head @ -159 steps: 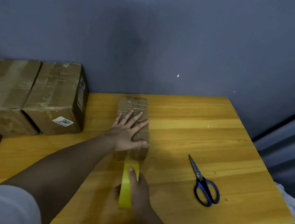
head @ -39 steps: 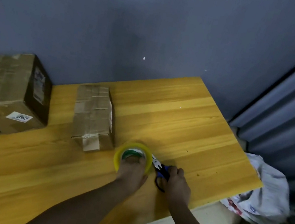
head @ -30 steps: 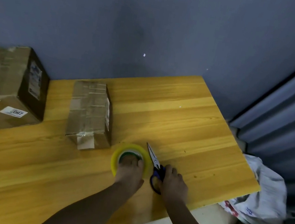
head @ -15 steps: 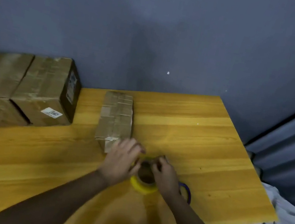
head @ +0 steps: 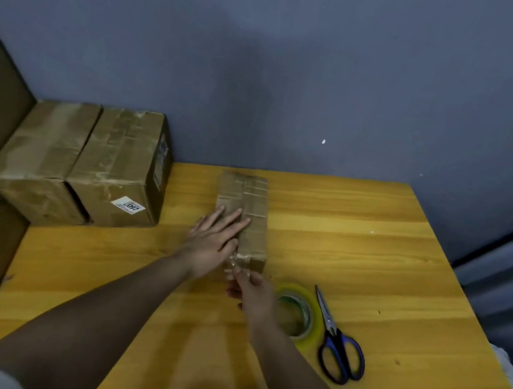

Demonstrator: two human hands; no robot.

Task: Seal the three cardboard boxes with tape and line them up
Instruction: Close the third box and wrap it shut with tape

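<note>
Your left hand (head: 214, 241) lies flat, fingers straight, on the small brown cardboard box (head: 246, 216) near the middle of the yellow wooden desk (head: 359, 246). Your right hand (head: 251, 291) pinches a loose clear tape end (head: 236, 261) at the box's near edge, fingertips together on it. The risk, I'd say: let that end curl and it sticks to itself or wrinkles, so the seam lifts. The yellow tape roll (head: 298, 311) and blue-handled scissors (head: 337, 342) sit just beside your wrist, easy to knock. Two bigger brown cardboard boxes (head: 82, 163) sit touching at back left.
</note>
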